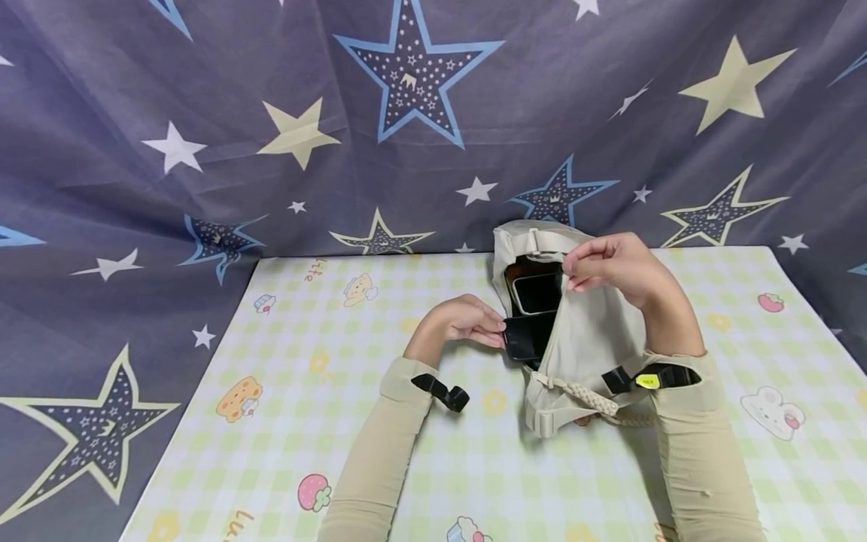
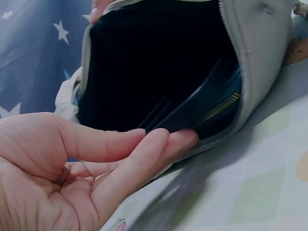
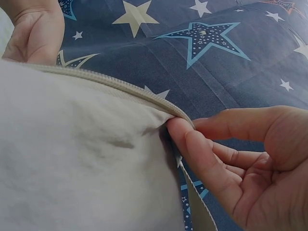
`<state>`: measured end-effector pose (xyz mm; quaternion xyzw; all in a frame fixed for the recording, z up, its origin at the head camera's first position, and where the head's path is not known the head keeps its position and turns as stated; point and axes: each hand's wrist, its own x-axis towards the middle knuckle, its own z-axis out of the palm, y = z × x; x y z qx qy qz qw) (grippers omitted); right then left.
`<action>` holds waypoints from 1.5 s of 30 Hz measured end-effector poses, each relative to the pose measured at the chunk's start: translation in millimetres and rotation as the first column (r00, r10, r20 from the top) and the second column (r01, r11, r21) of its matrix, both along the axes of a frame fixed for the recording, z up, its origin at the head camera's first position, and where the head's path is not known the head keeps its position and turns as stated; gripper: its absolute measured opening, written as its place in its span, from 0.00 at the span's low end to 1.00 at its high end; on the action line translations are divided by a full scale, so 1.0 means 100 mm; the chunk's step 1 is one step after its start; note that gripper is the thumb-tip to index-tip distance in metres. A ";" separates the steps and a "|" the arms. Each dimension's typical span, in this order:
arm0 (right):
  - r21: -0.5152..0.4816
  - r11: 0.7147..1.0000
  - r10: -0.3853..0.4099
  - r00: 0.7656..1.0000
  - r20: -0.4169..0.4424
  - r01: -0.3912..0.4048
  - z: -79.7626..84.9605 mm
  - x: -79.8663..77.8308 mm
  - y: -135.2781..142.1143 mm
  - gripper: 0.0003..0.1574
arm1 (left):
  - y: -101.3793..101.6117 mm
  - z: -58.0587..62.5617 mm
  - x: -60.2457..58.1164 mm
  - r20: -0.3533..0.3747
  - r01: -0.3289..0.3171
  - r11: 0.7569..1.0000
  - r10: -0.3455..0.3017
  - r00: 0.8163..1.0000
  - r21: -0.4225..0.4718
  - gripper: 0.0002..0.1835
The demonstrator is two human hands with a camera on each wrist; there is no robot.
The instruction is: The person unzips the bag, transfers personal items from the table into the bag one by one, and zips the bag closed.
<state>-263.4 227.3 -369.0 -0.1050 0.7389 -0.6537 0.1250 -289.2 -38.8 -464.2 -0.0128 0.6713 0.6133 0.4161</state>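
Note:
A cream fabric bag with a zipped opening lies on the table, its mouth held apart. The left hand pinches the near end of a black smartphone, which reaches into the opening; in the left wrist view, the thumb and fingers close on its dark edge. Behind it, inside the bag, shows a second dark phone with a pale rim. The right hand pinches the bag's upper edge beside the zipper between thumb and fingers.
A zipped inner pocket shows in the bag's dark lining. The braided strap trails at the bag's near end. The checked tablecloth meets a star-patterned curtain at the back. Black bands circle both wrists.

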 end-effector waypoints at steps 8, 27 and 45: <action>0.002 1.000 -0.006 1.000 0.001 0.006 0.01 0.00 0.00 0.07 | 0.01 -0.01 -0.01 -0.004 0.005 1.000 -0.006 1.000 -0.029 0.11; 0.031 1.000 -0.002 1.000 -0.016 0.003 0.01 0.01 -0.01 0.08 | 0.07 -0.04 -0.01 0.036 -0.052 0.998 0.052 0.998 0.024 0.04; 0.018 1.000 -0.002 1.000 -0.003 0.002 -0.01 0.01 -0.02 0.09 | 0.18 -0.04 0.04 0.029 -0.082 0.996 0.081 0.996 0.041 0.09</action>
